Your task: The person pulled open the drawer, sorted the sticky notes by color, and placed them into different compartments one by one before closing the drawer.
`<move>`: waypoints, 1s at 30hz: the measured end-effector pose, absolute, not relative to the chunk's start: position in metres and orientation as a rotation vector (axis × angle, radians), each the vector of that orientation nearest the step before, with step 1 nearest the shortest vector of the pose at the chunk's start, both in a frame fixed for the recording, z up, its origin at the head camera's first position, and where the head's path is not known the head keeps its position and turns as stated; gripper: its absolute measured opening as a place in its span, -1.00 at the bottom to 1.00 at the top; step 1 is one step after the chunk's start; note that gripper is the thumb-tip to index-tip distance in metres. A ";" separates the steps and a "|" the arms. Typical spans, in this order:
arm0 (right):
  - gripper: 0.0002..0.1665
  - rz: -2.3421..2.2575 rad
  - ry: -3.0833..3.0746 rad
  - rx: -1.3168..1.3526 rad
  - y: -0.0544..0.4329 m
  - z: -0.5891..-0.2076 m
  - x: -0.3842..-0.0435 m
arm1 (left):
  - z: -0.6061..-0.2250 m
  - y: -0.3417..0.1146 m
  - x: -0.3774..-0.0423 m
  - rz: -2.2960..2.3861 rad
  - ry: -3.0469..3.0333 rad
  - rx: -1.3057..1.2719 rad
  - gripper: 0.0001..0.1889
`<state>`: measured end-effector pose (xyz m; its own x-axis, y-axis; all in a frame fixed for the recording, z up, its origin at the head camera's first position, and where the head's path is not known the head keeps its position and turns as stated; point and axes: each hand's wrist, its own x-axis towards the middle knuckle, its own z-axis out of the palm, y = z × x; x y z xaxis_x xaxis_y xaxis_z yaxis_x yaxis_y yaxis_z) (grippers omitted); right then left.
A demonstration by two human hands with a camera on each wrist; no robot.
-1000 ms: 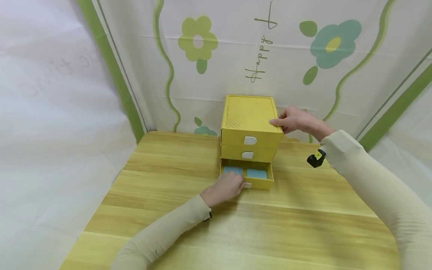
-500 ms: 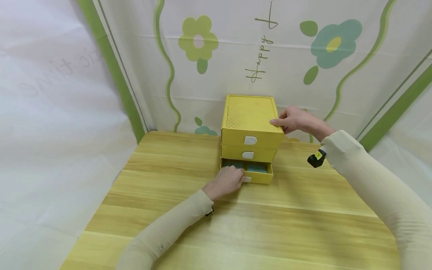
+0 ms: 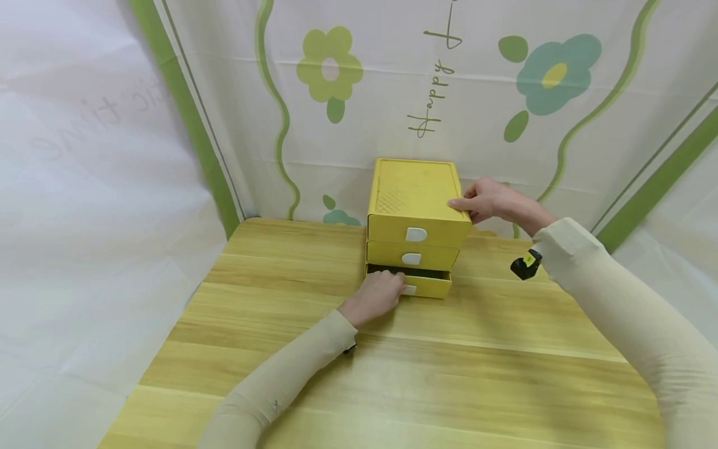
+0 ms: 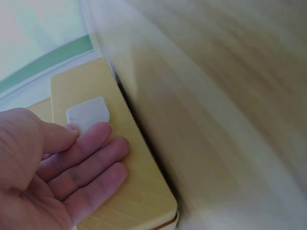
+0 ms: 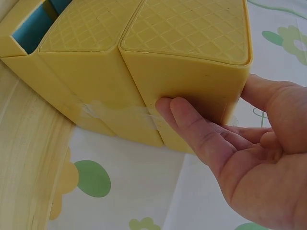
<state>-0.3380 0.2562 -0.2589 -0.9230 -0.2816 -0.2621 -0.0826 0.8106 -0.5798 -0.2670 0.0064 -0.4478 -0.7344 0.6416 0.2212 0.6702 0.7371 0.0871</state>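
Note:
A yellow three-tier drawer cabinet (image 3: pixel 417 187) stands against the back curtain. Its bottom drawer (image 3: pixel 429 287) sticks out a little, and its inside is dark. My left hand (image 3: pixel 373 296) is at that drawer's front. In the left wrist view, its thumb and forefinger pinch the white handle (image 4: pixel 88 114) while the other fingers lie against the drawer face. My right hand (image 3: pixel 488 198) grips the cabinet's upper right edge, thumb on top and fingers along the side, as the right wrist view confirms. Blue contents (image 5: pixel 36 26) show in the drawer gap there.
The cabinet rests near the back of a wood-grain table (image 3: pixel 280 274). Behind it hangs a white curtain (image 3: pixel 387 62) printed with flowers and writing. The middle drawer (image 3: pixel 387 254) and top drawer (image 3: pixel 387 228) sit flush.
The bottom drawer has slid back into the cabinet, moved by my left hand. The light blue pieces inside it have gone from sight in the head view. The right hand has stayed put.

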 end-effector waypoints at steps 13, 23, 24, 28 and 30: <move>-0.48 -0.828 2.674 -0.279 0.259 -0.261 -0.337 | -0.453 0.010 -0.275 -0.280 -2.694 -1.019 -0.77; -0.48 -0.830 2.681 -0.291 0.259 -0.260 -0.338 | -0.452 0.012 -0.278 -0.317 -2.722 -0.984 -0.79; -0.47 -0.826 2.682 -0.289 0.259 -0.260 -0.339 | -0.452 0.012 -0.279 -0.314 -2.724 -0.983 -0.78; -0.48 -0.825 2.679 -0.280 0.258 -0.260 -0.339 | -0.449 0.013 -0.281 -0.317 -2.739 -0.971 -0.78; -0.48 -0.826 2.678 -0.279 0.258 -0.260 -0.338 | -0.448 0.013 -0.281 -0.316 -2.756 -0.959 -0.78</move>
